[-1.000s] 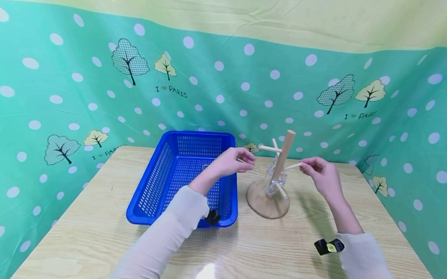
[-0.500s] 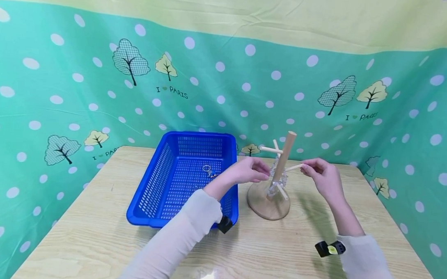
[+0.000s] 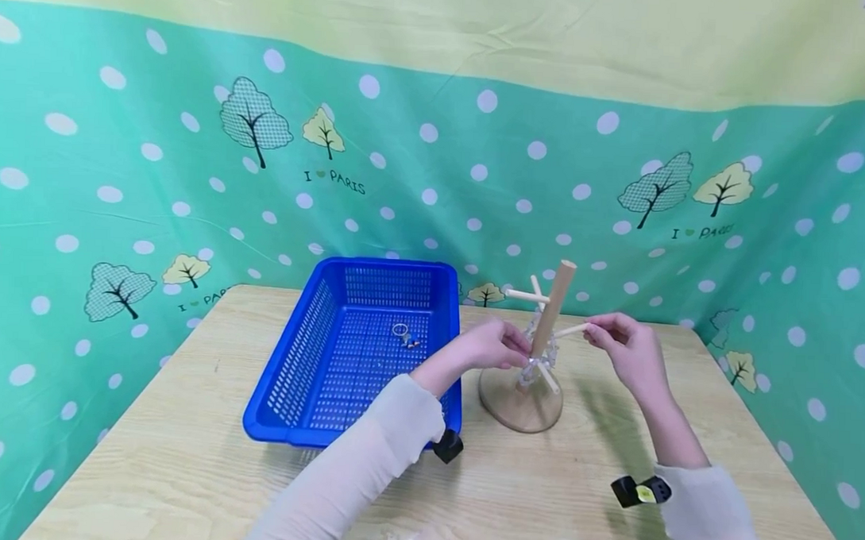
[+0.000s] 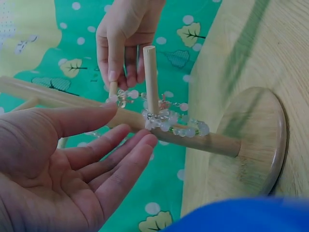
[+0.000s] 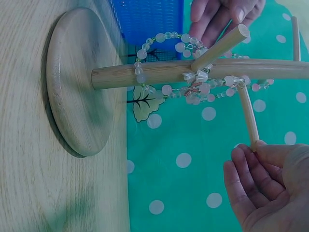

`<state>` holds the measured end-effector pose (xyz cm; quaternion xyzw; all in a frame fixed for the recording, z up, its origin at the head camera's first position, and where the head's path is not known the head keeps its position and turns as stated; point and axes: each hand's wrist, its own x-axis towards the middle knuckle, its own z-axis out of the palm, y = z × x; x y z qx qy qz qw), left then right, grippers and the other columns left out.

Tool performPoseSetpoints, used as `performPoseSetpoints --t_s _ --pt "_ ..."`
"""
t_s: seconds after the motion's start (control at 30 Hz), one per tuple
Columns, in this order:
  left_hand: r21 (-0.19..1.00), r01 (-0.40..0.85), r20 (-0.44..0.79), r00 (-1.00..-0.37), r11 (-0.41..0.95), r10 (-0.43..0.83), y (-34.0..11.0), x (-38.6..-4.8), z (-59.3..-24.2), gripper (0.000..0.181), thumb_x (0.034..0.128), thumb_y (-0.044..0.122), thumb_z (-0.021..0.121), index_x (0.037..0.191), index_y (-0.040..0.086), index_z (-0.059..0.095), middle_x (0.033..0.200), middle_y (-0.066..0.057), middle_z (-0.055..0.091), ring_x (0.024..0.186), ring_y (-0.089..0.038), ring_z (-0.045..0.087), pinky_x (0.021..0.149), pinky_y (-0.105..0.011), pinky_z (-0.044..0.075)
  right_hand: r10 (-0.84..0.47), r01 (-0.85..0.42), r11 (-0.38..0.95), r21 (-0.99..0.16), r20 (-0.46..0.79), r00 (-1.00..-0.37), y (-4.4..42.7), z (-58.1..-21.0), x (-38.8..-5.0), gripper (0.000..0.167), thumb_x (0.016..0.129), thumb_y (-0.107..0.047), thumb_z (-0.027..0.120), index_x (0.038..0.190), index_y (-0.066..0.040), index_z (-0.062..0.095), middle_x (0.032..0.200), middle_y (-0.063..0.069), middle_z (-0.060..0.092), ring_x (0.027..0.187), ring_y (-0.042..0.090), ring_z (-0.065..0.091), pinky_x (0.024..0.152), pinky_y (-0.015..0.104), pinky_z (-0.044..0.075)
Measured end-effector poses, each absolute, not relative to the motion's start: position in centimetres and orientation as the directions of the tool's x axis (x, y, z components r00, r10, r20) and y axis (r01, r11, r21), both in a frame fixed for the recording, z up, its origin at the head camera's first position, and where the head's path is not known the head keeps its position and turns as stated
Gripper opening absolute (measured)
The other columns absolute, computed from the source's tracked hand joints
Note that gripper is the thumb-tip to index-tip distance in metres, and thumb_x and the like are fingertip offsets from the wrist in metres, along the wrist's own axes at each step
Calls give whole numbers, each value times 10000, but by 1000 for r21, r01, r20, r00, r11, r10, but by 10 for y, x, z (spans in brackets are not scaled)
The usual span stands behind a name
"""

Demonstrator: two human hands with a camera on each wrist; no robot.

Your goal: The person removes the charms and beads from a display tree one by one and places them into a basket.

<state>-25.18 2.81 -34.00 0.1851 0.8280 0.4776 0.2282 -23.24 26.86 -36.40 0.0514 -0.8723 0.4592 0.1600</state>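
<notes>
Head view: the left hand (image 3: pixel 494 348) is drawing in at nine o'clock of the pale wooden pegged stand (image 3: pixel 551 306), thumb and fingers parted beside its hanging clear-and-pink beaded strands (image 4: pixel 166 117), touch uncertain; the right hand (image 3: pixel 630 348) is pinching a slim cylindrical peg (image 5: pixel 248 115) at three, apparently steadying the work.

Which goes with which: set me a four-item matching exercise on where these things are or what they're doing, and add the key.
1. Right hand
2. Beaded bracelets
3. Blue basket
4. Ringed trinket

A. On the table, left of the wooden stand
B. Pinching a peg by its end
C. Inside the basket
D. Hanging on the stand

Pairs: 1-B, 2-D, 3-A, 4-C
</notes>
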Motion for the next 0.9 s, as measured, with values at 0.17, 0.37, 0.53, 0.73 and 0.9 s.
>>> performPoseSetpoints --t_s 0.17,0.37,0.53,0.73,0.9 --pt "875 37 -248 -822 482 513 30 -253 -344 212 917 74 704 1122 27 689 1090 -114 723 982 -199 689 870 -295 601 60 -245 567 -786 336 -940 268 -365 -231 299 996 -188 612 1132 71 672 1063 280 691 792 -141 614 734 77 559" --pt "881 -14 -305 -780 472 546 33 -253 -347 267 920 75 696 1170 16 625 1149 -129 690 1039 -227 676 922 -333 591 61 -246 573 -782 340 -938 269 -366 -234 301 998 -188 609 1132 75 670 1054 283 692 789 -141 613 734 71 556" --pt "894 -34 -315 -756 446 573 36 -252 -352 285 900 53 707 1143 4 566 1087 -138 685 1004 -246 669 973 -406 573 67 -243 567 -787 338 -939 268 -367 -235 288 997 -168 609 1121 85 671 1047 287 690 781 -141 615 733 76 559" --pt "895 -27 -303 -771 446 561 40 -252 -356 231 895 35 705 1081 -3 572 952 -105 660 884 -223 661 929 -417 590 64 -248 568 -785 343 -937 268 -366 -234 297 999 -173 607 1126 88 668 1049 288 689 787 -142 613 735 70 555" --pt "883 -7 -289 -796 470 531 42 -250 -355 136 916 50 692 1021 20 612 846 -64 635 737 -156 617 736 -299 605 65 -243 561 -791 335 -940 267 -365 -234 292 1001 -173 603 1124 84 667 1056 284 684 790 -137 616 737 74 557"
